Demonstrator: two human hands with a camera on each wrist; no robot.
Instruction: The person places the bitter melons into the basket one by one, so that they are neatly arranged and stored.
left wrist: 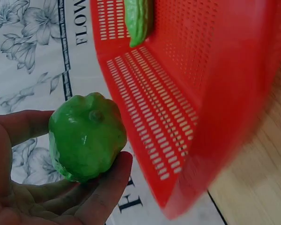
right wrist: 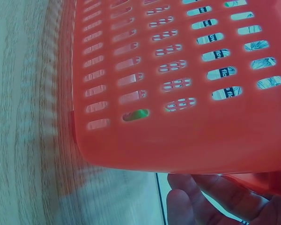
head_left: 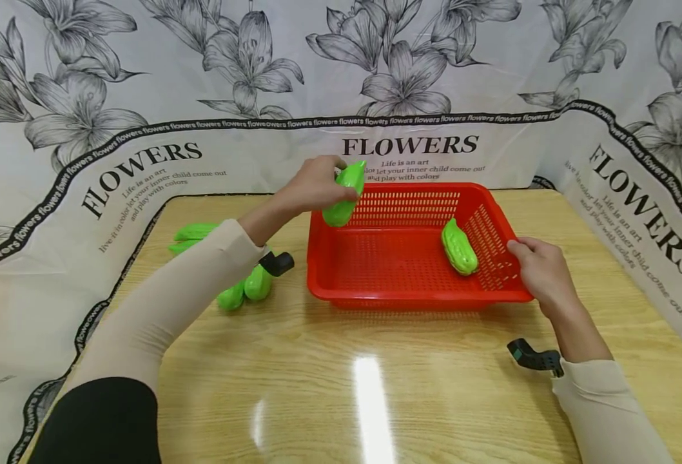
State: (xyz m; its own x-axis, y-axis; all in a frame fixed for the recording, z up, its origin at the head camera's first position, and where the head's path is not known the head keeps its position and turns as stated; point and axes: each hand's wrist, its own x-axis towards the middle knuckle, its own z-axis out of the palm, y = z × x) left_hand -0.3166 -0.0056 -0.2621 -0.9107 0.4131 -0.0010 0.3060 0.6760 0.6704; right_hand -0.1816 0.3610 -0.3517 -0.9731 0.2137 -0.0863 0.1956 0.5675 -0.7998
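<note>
My left hand grips a green bitter melon over the back left rim of the red plastic basket. In the left wrist view the bitter melon shows its ribbed, rounded end, with thumb and fingers around its sides. A second bitter melon lies inside the basket against the right wall. My right hand holds the basket by its right rim. Through the right wrist view the slotted basket wall fills most of the frame, and fingers show just past its edge.
Left of the basket, long green vegetables and rounded green ones lie on the wooden table, partly hidden behind my left sleeve. A flower-printed cloth stands up behind and along both sides of the table.
</note>
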